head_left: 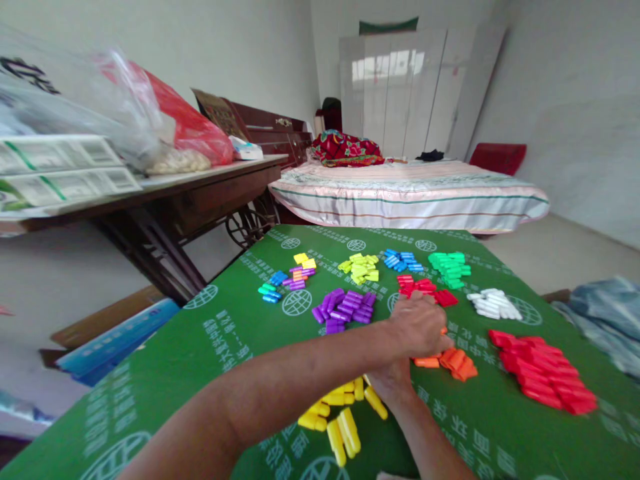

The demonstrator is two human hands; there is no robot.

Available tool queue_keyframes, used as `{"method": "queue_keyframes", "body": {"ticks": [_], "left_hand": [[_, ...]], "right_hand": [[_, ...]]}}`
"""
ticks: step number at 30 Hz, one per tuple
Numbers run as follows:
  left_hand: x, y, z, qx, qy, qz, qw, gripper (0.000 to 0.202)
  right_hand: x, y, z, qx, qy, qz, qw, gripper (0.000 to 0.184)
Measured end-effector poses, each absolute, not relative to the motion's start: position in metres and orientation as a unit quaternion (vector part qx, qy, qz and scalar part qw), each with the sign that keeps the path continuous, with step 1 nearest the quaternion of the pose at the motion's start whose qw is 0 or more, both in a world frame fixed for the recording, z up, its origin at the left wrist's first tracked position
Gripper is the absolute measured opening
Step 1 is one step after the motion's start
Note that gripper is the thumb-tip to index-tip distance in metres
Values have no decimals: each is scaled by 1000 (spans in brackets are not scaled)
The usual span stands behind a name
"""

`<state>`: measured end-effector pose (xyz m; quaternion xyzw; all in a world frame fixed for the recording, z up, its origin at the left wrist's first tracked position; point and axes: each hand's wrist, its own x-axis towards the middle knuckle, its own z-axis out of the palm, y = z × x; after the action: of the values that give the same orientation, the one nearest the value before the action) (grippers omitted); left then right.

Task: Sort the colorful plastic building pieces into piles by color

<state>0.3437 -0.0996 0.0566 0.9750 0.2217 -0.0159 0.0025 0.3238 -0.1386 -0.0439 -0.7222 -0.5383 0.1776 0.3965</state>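
My left hand point(419, 327) reaches across to the right over the green table point(190, 360), fingers curled down. A bit of an orange plastic piece point(443, 331) shows at its fingertips, beside more short orange pieces point(459, 364) shaped like pen caps. Just beyond that hand lie red pieces point(419, 287). Underneath the left forearm is my right hand point(390, 379), its fingers mostly hidden. Close to it, on the left, are scattered yellow pieces point(344, 433). A purple pile point(345, 308) lies left of my left hand.
Farther back sit lime point(360, 268), blue point(403, 261) and green piles point(450, 268). White pieces point(494, 304) and a large red heap point(543, 371) are on the right; a mixed group point(299, 273) is on the left. A bed point(400, 193) stands behind, a wooden desk point(210, 190) at left.
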Motion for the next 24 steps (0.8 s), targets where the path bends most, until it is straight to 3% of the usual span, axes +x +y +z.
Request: {"method": "queue_keyframes", "body": {"ticks": [5, 10, 24], "left_hand": [[279, -13, 82, 891, 448, -58, -41, 36], [200, 63, 76, 801, 591, -81, -50, 35], [166, 108, 35, 783, 617, -81, -13, 39]], "right_hand": [[322, -143, -30, -708, -543, 220, 395, 13], [322, -143, -29, -706, -538, 233, 397, 13], [324, -142, -38, -694, -535, 246, 415, 14]]}}
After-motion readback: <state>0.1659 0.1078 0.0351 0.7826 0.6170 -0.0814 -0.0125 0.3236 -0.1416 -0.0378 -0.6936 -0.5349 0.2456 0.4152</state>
